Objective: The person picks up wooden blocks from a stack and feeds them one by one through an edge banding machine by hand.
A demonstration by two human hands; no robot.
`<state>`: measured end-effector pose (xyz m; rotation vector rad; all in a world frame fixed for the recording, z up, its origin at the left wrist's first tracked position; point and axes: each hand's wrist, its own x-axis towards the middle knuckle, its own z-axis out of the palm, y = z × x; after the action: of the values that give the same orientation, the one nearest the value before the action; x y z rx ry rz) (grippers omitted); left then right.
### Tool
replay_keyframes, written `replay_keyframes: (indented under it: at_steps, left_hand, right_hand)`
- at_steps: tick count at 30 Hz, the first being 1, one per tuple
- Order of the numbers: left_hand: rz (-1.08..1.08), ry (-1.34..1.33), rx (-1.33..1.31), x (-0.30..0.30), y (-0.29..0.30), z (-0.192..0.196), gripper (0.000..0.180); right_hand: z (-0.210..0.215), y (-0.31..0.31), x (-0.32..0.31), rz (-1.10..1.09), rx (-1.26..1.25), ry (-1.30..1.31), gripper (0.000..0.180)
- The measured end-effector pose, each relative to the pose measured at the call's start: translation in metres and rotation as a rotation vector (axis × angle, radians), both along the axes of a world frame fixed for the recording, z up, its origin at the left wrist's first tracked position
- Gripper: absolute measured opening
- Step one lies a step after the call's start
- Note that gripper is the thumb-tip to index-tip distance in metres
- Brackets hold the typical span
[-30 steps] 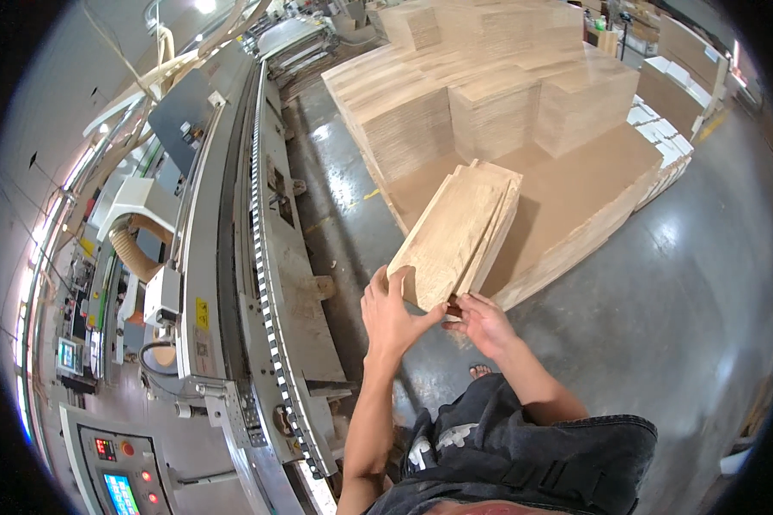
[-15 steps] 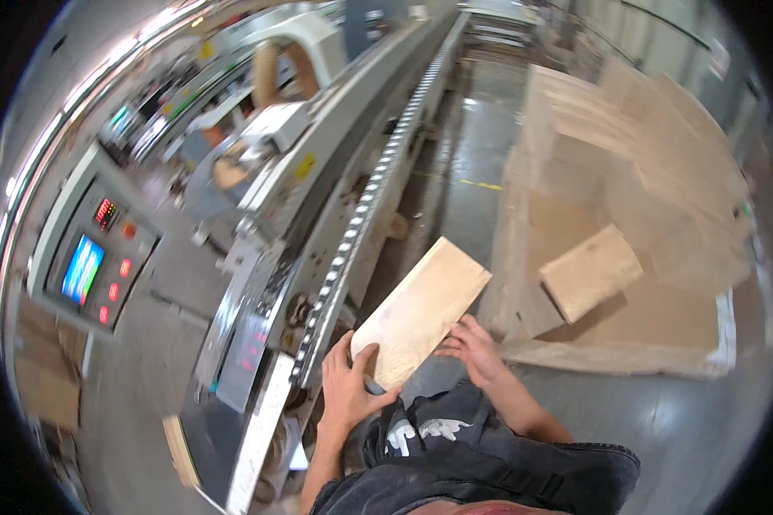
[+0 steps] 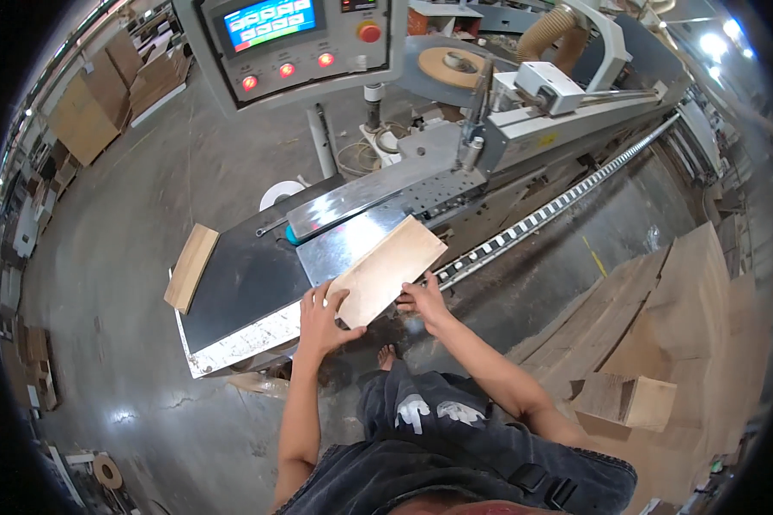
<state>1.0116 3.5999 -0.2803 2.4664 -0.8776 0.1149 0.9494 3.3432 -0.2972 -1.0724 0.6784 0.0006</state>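
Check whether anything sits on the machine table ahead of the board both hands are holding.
Nothing visible does. The left hand and right hand hold the wooden board on the metal table, bare up to the metal guide; a second board lies off left.

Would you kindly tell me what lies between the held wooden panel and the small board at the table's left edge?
In the head view, only bare dark table top separates the wooden panel from the small board.
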Motion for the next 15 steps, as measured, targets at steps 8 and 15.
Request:
replay_keyframes:
  at_steps: [8,15]
  left_hand:
    - [-0.099,0.024,-0.013,0.097,-0.011,-0.032,0.078]
    - [0.016,0.05,-0.058,0.117,-0.025,-0.04,0.07]
  right_hand:
    - [-0.03,0.004,0.07,0.028,-0.172,0.011,0.119]
    - [-0.045,0.004,0.099,0.193,-0.959,0.236,0.128]
